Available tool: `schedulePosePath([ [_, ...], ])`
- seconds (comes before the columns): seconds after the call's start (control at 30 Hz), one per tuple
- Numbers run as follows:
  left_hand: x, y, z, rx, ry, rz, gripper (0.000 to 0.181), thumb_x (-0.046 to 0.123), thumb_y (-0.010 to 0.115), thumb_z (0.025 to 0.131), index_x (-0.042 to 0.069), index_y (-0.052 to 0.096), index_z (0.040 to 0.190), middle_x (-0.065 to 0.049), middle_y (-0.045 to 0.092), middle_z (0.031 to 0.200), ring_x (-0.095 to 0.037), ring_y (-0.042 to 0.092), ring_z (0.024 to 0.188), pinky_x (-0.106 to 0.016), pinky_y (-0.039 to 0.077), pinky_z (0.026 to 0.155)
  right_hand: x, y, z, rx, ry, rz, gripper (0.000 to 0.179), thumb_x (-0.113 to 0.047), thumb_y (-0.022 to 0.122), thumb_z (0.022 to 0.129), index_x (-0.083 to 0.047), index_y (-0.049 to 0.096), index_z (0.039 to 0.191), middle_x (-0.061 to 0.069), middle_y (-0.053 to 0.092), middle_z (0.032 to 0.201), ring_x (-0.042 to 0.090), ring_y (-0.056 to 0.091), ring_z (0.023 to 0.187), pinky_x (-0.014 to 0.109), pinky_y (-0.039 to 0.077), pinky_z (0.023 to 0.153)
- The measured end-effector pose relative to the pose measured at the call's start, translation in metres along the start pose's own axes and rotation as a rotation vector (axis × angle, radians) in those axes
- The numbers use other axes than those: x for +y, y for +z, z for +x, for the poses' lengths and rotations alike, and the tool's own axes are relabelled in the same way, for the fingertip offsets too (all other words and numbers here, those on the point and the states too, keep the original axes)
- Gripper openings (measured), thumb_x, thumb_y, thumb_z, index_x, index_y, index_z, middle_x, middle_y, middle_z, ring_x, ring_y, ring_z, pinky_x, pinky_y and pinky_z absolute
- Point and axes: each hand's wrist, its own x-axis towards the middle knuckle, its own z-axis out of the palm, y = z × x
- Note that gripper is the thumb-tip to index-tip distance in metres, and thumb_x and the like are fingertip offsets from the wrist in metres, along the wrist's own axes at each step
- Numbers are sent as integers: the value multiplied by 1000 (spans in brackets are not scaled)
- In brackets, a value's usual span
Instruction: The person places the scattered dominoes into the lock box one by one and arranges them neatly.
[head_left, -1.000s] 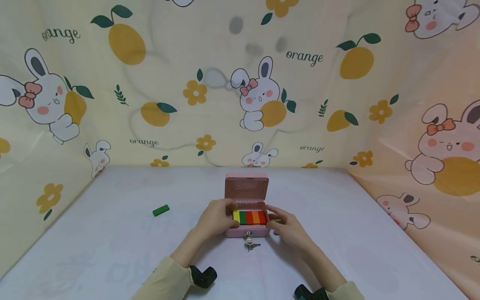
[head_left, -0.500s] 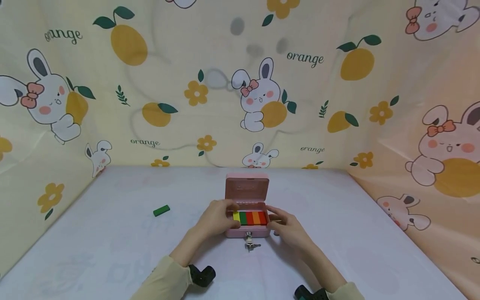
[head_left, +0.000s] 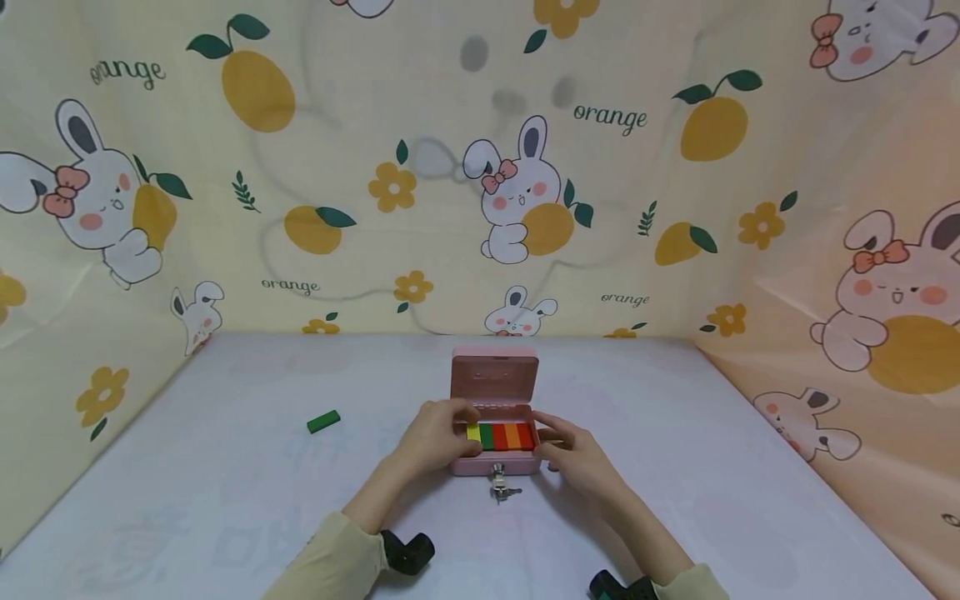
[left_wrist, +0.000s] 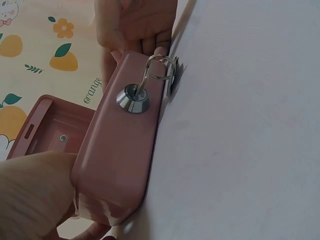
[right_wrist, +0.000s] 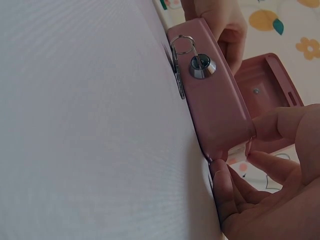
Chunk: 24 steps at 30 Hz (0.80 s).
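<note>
A pink metal cash box [head_left: 480, 465] stands on the table with its lid [head_left: 491, 379] raised at the back. Inside lies a row of coloured blocks: yellow [head_left: 473, 433], green [head_left: 487, 437], then red and orange ones. My left hand [head_left: 435, 433] reaches over the left wall, its thumb and forefinger at the two ends of the yellow block, seeming to pinch it. At the box's right side, my right hand [head_left: 573, 454] holds the front corner between thumb and fingers. Keys on a ring [left_wrist: 162, 70] hang from the front lock [left_wrist: 133, 98].
A separate green block [head_left: 324, 422] lies on the white table to the left. Behind the table and along both sides hangs a cloth [head_left: 435, 250] printed with rabbits and oranges.
Both hands stay almost where they were, with only a slight shift of the left fingers at the yellow block. The box and the separate green block have not moved.
</note>
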Motion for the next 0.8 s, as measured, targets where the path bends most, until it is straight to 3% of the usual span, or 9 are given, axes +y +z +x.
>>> schedulePosePath([
  [0.8,0,1,-1,16,24,-57,37,15,84,79,7,67,111,-7,67,106,-25,64,100,-39,54,87,-2,-1,-2,-3,-10,-14,55,-14,65,91,-18,52,144,14,57,132,27,57,110,47,51,87],
])
